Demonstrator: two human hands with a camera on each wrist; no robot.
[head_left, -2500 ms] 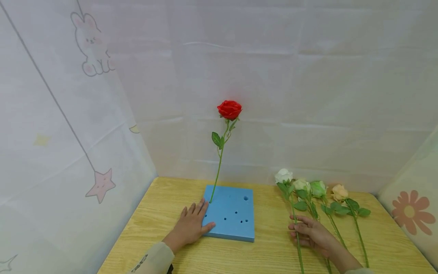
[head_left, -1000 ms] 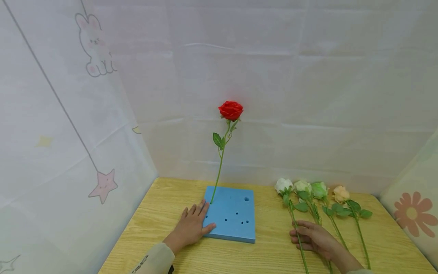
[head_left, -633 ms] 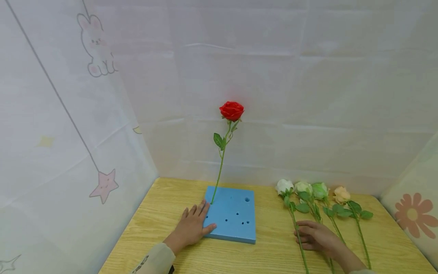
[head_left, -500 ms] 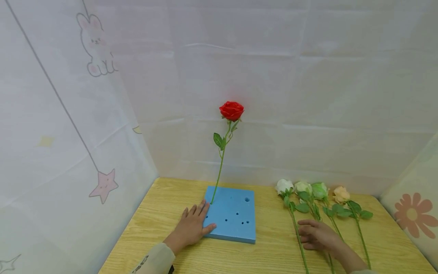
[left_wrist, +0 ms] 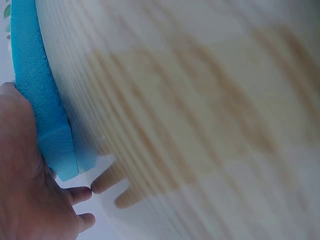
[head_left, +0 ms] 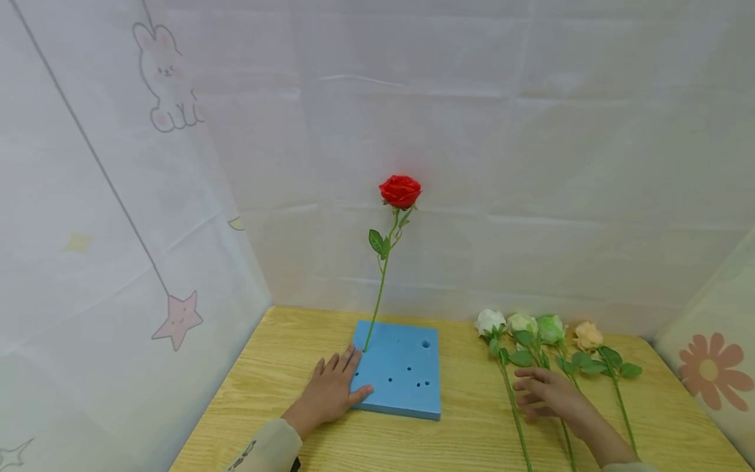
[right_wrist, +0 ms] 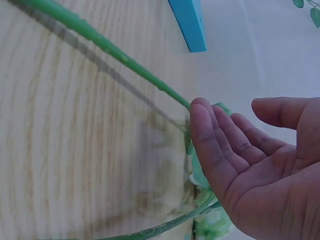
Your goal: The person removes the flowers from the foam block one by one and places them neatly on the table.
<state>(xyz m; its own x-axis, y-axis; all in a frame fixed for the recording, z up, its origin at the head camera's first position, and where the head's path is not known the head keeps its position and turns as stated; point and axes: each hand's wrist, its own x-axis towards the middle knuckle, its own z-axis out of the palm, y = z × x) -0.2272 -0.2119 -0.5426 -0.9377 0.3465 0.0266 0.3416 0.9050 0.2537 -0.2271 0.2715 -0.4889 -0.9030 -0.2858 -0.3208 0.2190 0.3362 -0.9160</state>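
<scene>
My left hand (head_left: pixel 328 391) rests spread on the left edge of a blue foam block (head_left: pixel 401 398) with several holes. An artificial red rose (head_left: pixel 400 191) stands in the block, leaning slightly right, its stem bottom close to my left fingertips. My right hand (head_left: pixel 551 395) hovers with loosely bent, parted fingers just right of the white rose's stem (head_left: pixel 516 412). That white rose (head_left: pixel 490 323) lies on the table. In the right wrist view, the palm is bare and a green stem (right_wrist: pixel 125 60) runs past the fingertips, with thumb held apart.
Right of the white rose lie a cream rose (head_left: pixel 522 323), a green rose (head_left: pixel 551 328) and a peach rose (head_left: pixel 588 335), stems toward me. My right hand overlaps some stems. The wooden table (head_left: pixel 466 367) ends at a pale backdrop (head_left: pixel 448 164) behind and at the sides.
The white rose has come down toward me and now lies on the table. My right hand has released its stem and shifted right. My left hand stays on the block.
</scene>
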